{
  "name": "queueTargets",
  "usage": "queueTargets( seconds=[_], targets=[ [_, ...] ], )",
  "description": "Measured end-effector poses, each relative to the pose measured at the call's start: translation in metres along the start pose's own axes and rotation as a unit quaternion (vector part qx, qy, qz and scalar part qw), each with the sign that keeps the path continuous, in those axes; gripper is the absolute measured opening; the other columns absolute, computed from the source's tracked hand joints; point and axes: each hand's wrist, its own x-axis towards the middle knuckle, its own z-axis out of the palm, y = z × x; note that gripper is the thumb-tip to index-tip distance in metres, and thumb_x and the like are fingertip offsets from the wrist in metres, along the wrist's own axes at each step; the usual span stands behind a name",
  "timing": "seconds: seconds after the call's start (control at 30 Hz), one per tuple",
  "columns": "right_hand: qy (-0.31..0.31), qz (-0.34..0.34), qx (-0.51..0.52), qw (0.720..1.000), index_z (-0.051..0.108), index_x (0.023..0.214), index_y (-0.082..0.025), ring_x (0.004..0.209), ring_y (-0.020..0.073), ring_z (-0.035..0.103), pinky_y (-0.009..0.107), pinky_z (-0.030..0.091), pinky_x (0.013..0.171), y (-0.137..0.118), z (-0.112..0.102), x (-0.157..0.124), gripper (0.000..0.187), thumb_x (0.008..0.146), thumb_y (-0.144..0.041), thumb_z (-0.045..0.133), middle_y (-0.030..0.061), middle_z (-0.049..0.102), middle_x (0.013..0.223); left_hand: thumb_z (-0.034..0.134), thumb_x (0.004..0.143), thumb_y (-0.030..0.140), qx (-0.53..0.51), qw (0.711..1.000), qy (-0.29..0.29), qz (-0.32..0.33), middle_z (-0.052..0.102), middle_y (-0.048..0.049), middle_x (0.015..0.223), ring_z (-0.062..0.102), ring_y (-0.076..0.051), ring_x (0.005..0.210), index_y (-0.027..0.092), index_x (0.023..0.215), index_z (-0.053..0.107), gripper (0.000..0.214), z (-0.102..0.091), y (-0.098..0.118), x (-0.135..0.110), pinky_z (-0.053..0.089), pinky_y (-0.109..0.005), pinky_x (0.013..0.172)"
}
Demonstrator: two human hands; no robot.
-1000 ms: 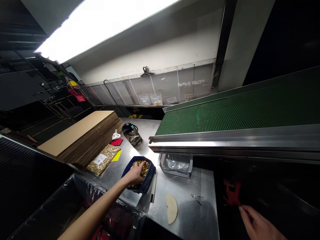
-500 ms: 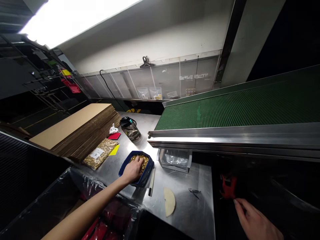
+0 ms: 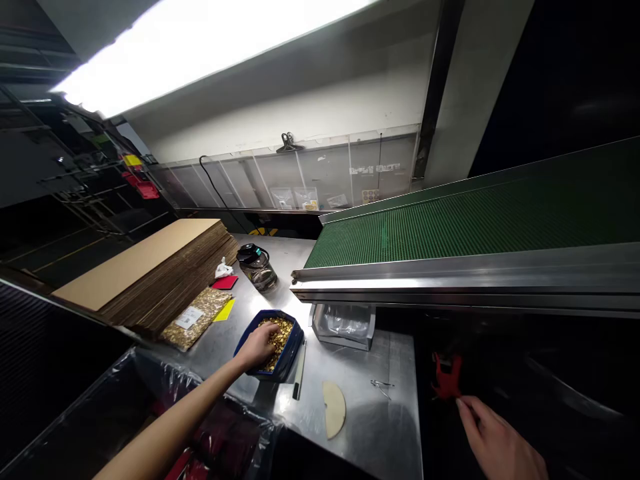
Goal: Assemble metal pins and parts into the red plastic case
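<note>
My left hand (image 3: 256, 347) reaches into a blue bin (image 3: 289, 363) of small gold-coloured metal parts (image 3: 283, 331). Its fingers are curled in among the parts, and the tips are partly hidden. At the lower right, my right hand (image 3: 500, 437) pinches the bottom corner of a small red item (image 3: 447, 377) between thumb and finger. That item may be a pouch; the dark surroundings hide its details. A slim white tool with a black end (image 3: 300, 373) lies beside the bin. Nearer to me are a pale half-round disc (image 3: 334, 409) and tweezers-like metal pieces (image 3: 383, 387).
A green ribbed conveyor (image 3: 425, 230) slopes up to the right. Under its end sits a metal tray of clear bags (image 3: 343, 323). Stacked cardboard (image 3: 150, 260), a bag of gold parts (image 3: 200, 317) and a jug (image 3: 257, 267) stand left. A plastic-lined bin (image 3: 165, 373) is below my left arm.
My left hand has shifted toward the near left side of the blue bin, its fingers more drawn together. My right hand keeps hold of the red item. The view has tilted slightly.
</note>
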Motion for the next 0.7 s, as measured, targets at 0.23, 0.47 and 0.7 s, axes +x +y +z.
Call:
queueTargets(
  seconds=[0.23,0.47,0.7],
  targets=[
    [0.013,-0.010,0.016,1.000,0.067,0.125,-0.028,0.116,0.0255,0.069,0.039,0.058,0.091,0.005,0.007,0.004,0.073,0.095,-0.073,0.019,0.0052,0.072,0.127,0.053,0.072,0.004,-0.091,0.993,0.038,-0.072,0.070,-0.0059,0.107,0.066,-0.022,0.097,0.017,0.101,0.066,0.034,0.002,-0.011,0.002,0.047,-0.032,0.087],
    [0.016,-0.024,0.007,1.000,0.069,0.124,-0.029,0.113,0.0246,0.072,0.035,0.061,0.085,0.011,0.011,0.012,0.072,0.094,-0.073,0.021,0.0047,0.074,0.123,0.053,0.075,0.009,-0.117,0.989,0.050,-0.071,0.068,-0.0059,0.101,0.064,-0.024,0.100,0.016,0.095,0.064,0.024,-0.014,-0.007,-0.002,0.046,-0.033,0.089],
    [-0.015,-0.030,0.001,0.999,0.067,0.126,-0.031,0.106,0.0224,0.073,0.034,0.060,0.082,0.012,0.013,0.018,0.065,0.099,-0.069,0.022,0.0018,0.075,0.120,0.051,0.073,0.016,-0.110,0.993,0.009,-0.050,0.068,-0.0076,0.107,0.063,-0.026,0.103,0.016,0.096,0.064,0.026,-0.026,-0.005,-0.001,0.048,-0.037,0.094]
  ],
)
